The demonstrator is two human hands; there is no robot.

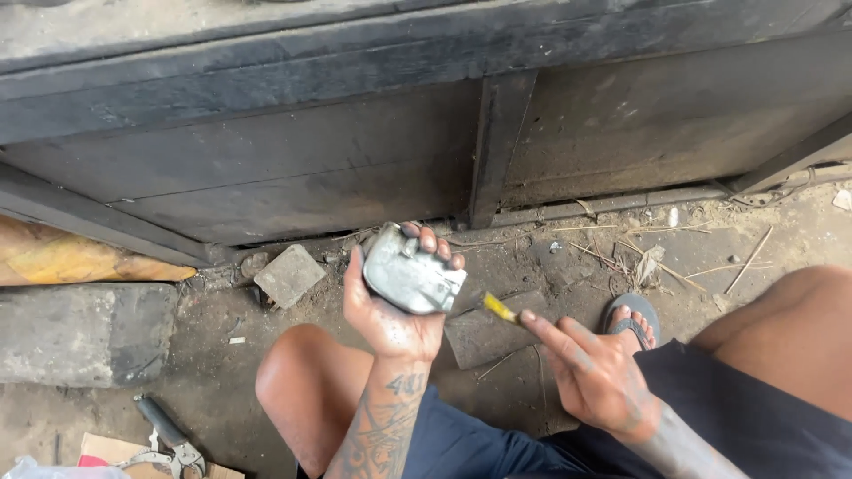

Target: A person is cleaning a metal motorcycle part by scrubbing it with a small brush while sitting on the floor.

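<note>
My left hand (390, 310) is raised in front of me and grips a grey metal part (410, 270), a rounded, grimy casting with a squared end. My right hand (590, 372) holds a thin tool with a yellow tip (499, 308), and its index finger lies along the tool. The yellow tip points at the lower right edge of the metal part, just short of touching it. Both forearms are tattooed. I am squatting, with my knees to either side and dark shorts below.
A dark wooden panel wall (355, 168) stands ahead. On the dirt floor lie a flat stone (290, 275), a concrete block (84, 333), a stone slab (488, 337), locking pliers (169, 439) on cardboard, and scattered sticks (745, 262). My foot in a sandal (632, 321) rests at right.
</note>
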